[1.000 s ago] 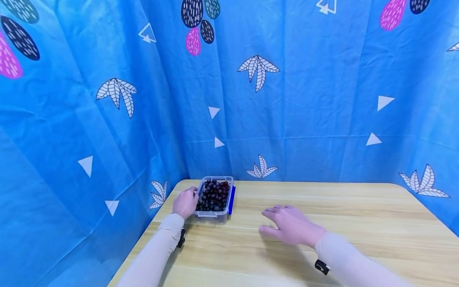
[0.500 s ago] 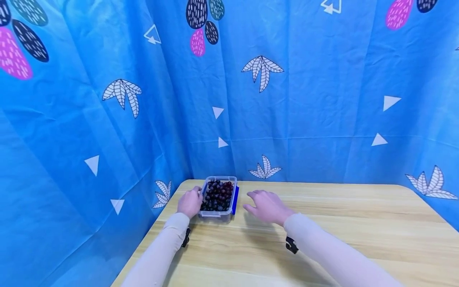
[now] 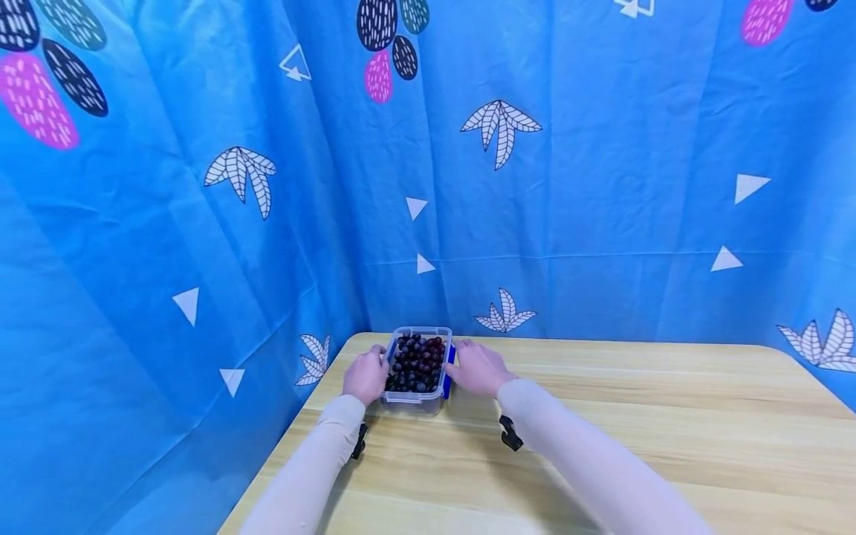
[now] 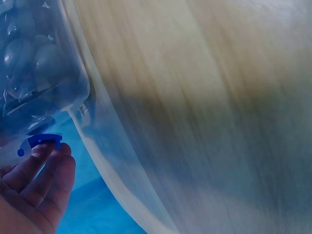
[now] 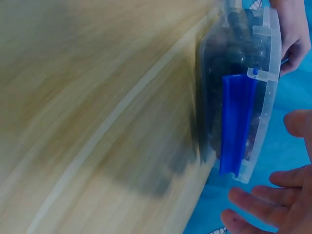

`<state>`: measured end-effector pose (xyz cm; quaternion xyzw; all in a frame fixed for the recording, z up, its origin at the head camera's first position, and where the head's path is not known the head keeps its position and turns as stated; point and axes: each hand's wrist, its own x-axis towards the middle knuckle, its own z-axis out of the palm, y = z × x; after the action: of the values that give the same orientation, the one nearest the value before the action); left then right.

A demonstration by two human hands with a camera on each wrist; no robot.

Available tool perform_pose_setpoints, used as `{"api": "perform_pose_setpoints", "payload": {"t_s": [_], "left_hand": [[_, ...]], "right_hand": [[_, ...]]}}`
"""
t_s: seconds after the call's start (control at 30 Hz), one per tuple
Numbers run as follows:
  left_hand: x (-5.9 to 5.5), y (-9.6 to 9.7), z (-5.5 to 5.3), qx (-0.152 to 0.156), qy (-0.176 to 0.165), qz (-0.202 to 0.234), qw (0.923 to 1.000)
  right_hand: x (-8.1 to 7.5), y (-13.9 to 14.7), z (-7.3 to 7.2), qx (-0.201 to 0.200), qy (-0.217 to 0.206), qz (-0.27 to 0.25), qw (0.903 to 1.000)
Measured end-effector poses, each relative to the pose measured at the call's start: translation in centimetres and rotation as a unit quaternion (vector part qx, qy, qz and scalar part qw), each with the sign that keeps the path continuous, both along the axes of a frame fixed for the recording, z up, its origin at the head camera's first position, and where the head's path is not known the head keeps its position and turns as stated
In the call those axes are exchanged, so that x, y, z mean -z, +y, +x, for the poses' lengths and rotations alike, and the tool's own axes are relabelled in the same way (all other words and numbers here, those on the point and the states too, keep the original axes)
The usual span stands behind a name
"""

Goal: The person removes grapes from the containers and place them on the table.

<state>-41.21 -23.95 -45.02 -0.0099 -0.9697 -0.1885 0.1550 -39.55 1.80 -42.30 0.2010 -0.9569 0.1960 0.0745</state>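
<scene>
A clear plastic food container (image 3: pixel 403 397), lidless and filled with dark grapes (image 3: pixel 417 364), stands at the table's back left corner. My left hand (image 3: pixel 365 375) grips its left side; in the left wrist view, those fingers (image 4: pixel 46 180) curl up under a blue latch (image 4: pixel 46 138). On the opposite side, my right hand (image 3: pixel 477 369) reaches the container's right wall. Its fingers (image 5: pixel 258 200) are spread beside the hanging blue latch (image 5: pixel 235 124) in the right wrist view, with a gap showing between them and the wall.
Light wood-grain table (image 3: pixel 635 423) extends to the right and toward me. Blue patterned curtains (image 3: pixel 602 186) hang behind it and along its left side, close to the container's corner. Black straps (image 3: pixel 511 433) circle both wrists.
My right hand has come leftward across the table to the container's right side. The left hand stays at the left rim. The whole scene has shifted slightly right in the head view.
</scene>
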Motion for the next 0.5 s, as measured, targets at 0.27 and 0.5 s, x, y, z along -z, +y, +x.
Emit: {"api": "perform_pose_setpoints", "payload": {"t_s": [0.27, 0.5], "left_hand": [[-0.1, 0.0, 0.0, -0.003, 0.005, 0.004, 1.0], [0.0, 0.2, 0.6, -0.005, 0.013, -0.001, 0.9999]], "right_hand": [[-0.1, -1.8, -1.6, 0.018, -0.018, 0.001, 0.9997], [0.6, -2.7, -2.2, 0.026, -0.024, 0.009, 0.9993]]}}
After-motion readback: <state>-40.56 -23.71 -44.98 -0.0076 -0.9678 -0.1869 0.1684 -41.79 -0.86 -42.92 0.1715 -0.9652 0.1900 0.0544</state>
